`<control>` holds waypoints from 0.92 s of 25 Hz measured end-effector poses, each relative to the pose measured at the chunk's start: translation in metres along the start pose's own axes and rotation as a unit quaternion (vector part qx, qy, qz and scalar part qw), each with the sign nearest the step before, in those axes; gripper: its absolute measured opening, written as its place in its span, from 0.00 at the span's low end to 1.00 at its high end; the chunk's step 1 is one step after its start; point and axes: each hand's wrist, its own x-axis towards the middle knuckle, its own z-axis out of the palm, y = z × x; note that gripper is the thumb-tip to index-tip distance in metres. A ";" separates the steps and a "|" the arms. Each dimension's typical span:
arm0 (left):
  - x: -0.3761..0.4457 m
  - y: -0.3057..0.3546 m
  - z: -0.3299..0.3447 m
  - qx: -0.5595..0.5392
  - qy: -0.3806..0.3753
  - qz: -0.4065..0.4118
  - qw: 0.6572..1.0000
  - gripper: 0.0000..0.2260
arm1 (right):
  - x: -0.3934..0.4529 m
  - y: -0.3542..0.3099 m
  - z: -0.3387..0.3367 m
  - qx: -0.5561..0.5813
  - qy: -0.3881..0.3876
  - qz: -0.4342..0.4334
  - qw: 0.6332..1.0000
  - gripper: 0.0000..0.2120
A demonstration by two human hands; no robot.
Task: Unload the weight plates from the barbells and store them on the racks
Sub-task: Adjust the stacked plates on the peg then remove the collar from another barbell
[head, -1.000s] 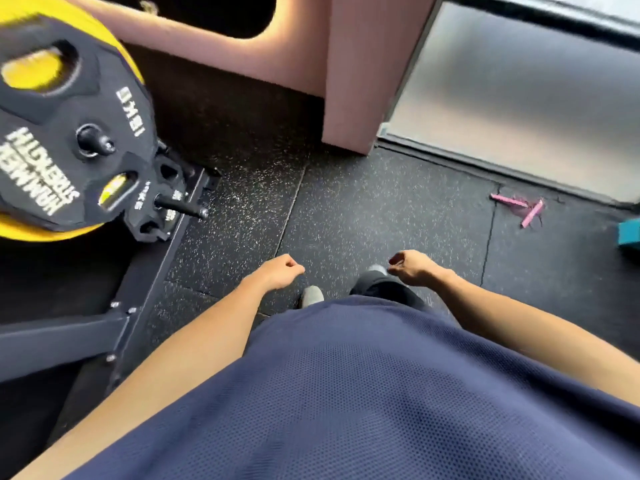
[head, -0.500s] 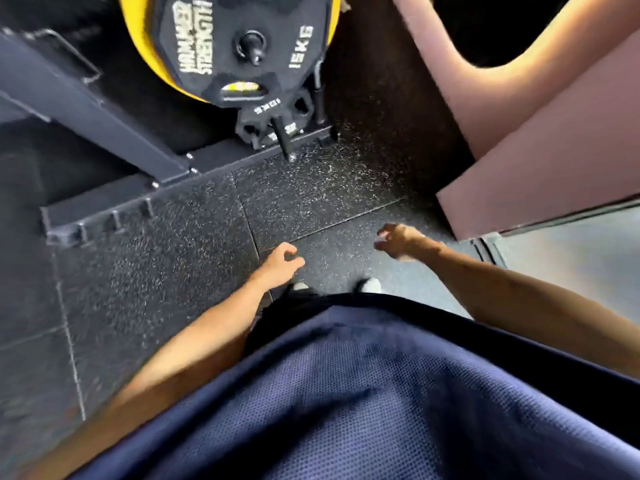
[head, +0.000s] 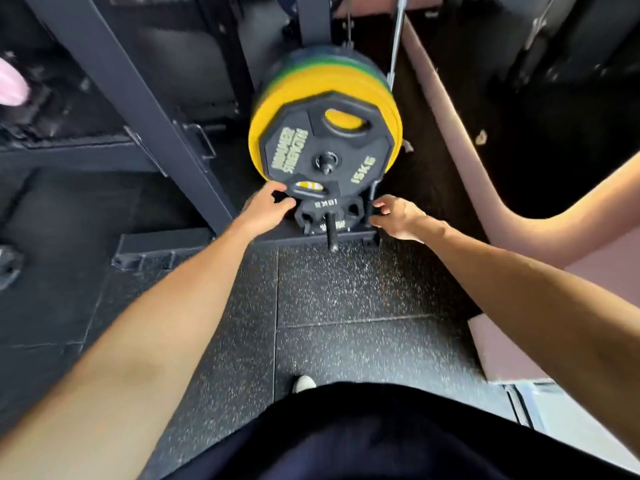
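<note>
I am now reaching both arms out where they were hanging idle: my left hand (head: pixel 268 211) and right hand (head: pixel 398 216), fingers loosely curled and empty, are closing on the small black ten-kilogram plate (head: pixel 327 216) sitting low on the black steel rack (head: pixel 311 237), meaning a lift is starting

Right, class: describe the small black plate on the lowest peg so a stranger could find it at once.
Find the dark rack holding the big yellow plates fronted by a black 15KG plate. Directly below, on a low peg, sits the small black plate between the left hand and right hand, much smaller than those above.
</note>
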 end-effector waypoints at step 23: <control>-0.071 0.331 -0.302 -0.020 0.322 0.338 0.884 0.18 | -0.050 -0.276 -0.371 0.002 0.323 -0.294 0.900 0.25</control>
